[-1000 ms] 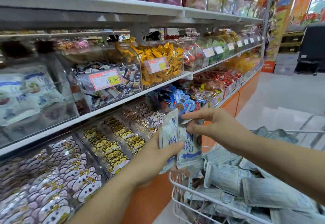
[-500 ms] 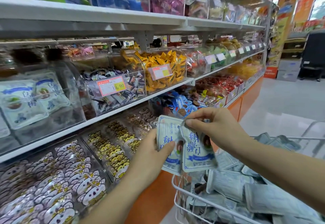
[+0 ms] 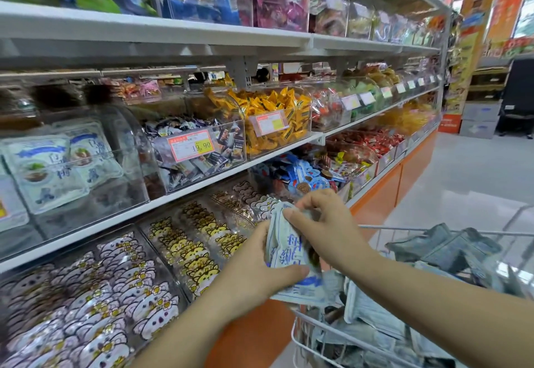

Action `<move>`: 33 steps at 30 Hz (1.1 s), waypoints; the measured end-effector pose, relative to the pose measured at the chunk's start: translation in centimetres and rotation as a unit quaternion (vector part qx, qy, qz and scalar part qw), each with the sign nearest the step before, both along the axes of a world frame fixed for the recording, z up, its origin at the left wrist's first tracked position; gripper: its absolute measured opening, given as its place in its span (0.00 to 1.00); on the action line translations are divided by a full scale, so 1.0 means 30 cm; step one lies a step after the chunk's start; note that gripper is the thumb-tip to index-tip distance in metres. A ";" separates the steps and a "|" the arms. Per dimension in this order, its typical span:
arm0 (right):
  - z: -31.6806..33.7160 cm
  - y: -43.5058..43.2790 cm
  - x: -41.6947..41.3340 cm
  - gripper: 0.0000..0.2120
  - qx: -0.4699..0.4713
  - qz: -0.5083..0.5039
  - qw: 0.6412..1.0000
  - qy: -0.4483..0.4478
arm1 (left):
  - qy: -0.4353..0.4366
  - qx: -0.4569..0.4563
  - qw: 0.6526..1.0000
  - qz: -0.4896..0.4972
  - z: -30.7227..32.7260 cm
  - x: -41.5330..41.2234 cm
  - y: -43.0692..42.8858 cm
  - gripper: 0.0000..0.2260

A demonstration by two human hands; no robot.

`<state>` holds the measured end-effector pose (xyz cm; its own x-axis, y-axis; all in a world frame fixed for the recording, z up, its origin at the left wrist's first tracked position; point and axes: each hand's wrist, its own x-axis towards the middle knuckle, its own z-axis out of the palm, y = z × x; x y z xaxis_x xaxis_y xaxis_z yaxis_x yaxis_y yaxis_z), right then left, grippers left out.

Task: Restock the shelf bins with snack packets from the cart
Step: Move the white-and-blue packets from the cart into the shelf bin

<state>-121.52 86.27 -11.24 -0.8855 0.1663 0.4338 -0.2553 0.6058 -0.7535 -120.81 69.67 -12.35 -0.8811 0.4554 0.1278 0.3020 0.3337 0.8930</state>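
Observation:
My left hand (image 3: 254, 269) grips a small stack of white-and-blue snack packets (image 3: 290, 255) from below, thumb across their front. My right hand (image 3: 320, 223) pinches the top edge of the same packets. Both hands hover above the near corner of the wire cart (image 3: 318, 336), which holds several more such packets (image 3: 375, 318). A clear shelf bin (image 3: 72, 162) at the middle left holds matching white-and-blue packets.
Clear bins line the shelves: dark wrapped sweets behind a 19.90 price tag (image 3: 192, 145), yellow sweets (image 3: 271, 113), cat-printed packets (image 3: 196, 240) and white bear-printed packets (image 3: 95, 304) lower down. An orange base panel (image 3: 413, 162) runs under the shelves. The aisle floor (image 3: 474, 171) opens to the right.
The two hands have brought the fanned packets together into one stack. The view has tilted slightly up and left toward the shelves.

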 end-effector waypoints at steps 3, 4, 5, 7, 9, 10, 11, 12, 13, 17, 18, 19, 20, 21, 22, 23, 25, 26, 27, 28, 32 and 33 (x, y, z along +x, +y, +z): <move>0.053 0.043 0.011 0.19 0.102 0.080 0.990 -0.048 | 0.139 -0.175 0.974 -0.023 0.030 -0.030 -0.069 0.34; 0.077 0.059 0.017 0.25 0.124 0.143 0.977 -0.095 | 0.178 -0.240 0.953 -0.038 0.040 -0.041 -0.089 0.35; 0.099 0.071 0.024 0.32 0.149 0.202 0.958 -0.135 | 0.209 -0.292 0.932 -0.057 0.052 -0.046 -0.103 0.35; 0.118 0.063 0.035 0.41 0.260 0.259 0.917 -0.156 | 0.257 -0.361 0.893 -0.079 0.073 -0.047 -0.113 0.34; 0.104 0.026 0.034 0.34 0.384 0.246 0.883 -0.113 | 0.278 -0.373 0.882 -0.073 0.098 -0.038 -0.112 0.28; 0.092 0.010 0.032 0.30 0.423 0.226 0.873 -0.090 | 0.276 -0.366 0.886 -0.065 0.107 -0.035 -0.114 0.26; 0.083 0.001 0.033 0.27 0.430 0.217 0.873 -0.075 | 0.264 -0.353 0.896 -0.057 0.112 -0.036 -0.118 0.26; 0.070 0.005 0.028 0.22 0.410 0.213 0.884 -0.069 | 0.248 -0.329 0.910 -0.045 0.114 -0.037 -0.124 0.26; 0.064 0.012 0.029 0.18 0.360 0.213 0.905 -0.072 | 0.230 -0.288 0.929 -0.029 0.112 -0.043 -0.132 0.27; 0.027 0.040 0.027 0.12 0.070 0.194 0.973 -0.099 | 0.179 -0.016 0.978 0.109 0.079 -0.067 -0.144 0.35; 0.018 0.037 0.029 0.11 0.006 0.188 0.977 -0.099 | 0.138 0.056 0.978 0.143 0.063 -0.069 -0.135 0.38; 0.011 0.030 0.034 0.10 -0.060 0.189 0.975 -0.103 | 0.076 0.123 0.977 0.159 0.046 -0.070 -0.121 0.42; 0.003 0.021 0.037 0.10 -0.116 0.192 0.968 -0.109 | 0.000 0.186 0.970 0.154 0.025 -0.069 -0.103 0.45; -0.003 0.011 0.044 0.10 -0.159 0.193 0.961 -0.115 | -0.079 0.241 0.958 0.135 0.003 -0.063 -0.081 0.47; -0.013 0.002 0.050 0.11 -0.191 0.193 0.955 -0.118 | -0.152 0.286 0.940 0.107 -0.016 -0.051 -0.055 0.45; -0.021 -0.010 0.060 0.11 -0.213 0.196 0.950 -0.121 | -0.200 0.318 0.923 0.078 -0.033 -0.040 -0.030 0.40; -0.040 -0.020 0.075 0.11 -0.235 0.210 0.940 -0.129 | -0.233 0.348 0.907 0.042 -0.050 -0.014 0.008 0.29; -0.045 -0.016 0.077 0.11 -0.235 0.217 0.938 -0.135 | -0.236 0.356 0.903 0.040 -0.053 -0.009 0.020 0.26; -0.043 -0.004 0.078 0.11 -0.224 0.226 0.937 -0.143 | -0.235 0.362 0.901 0.039 -0.053 -0.006 0.028 0.24; -0.040 0.017 0.075 0.11 -0.200 0.239 0.938 -0.154 | -0.231 0.364 0.901 0.040 -0.053 -0.007 0.035 0.23; -0.041 0.152 0.026 0.23 -0.097 0.265 0.928 -0.243 | -0.212 0.341 0.915 0.050 -0.068 -0.012 0.045 0.22; -0.052 0.192 0.014 0.28 -0.073 0.250 0.928 -0.268 | -0.207 0.334 0.918 0.054 -0.077 -0.016 0.042 0.22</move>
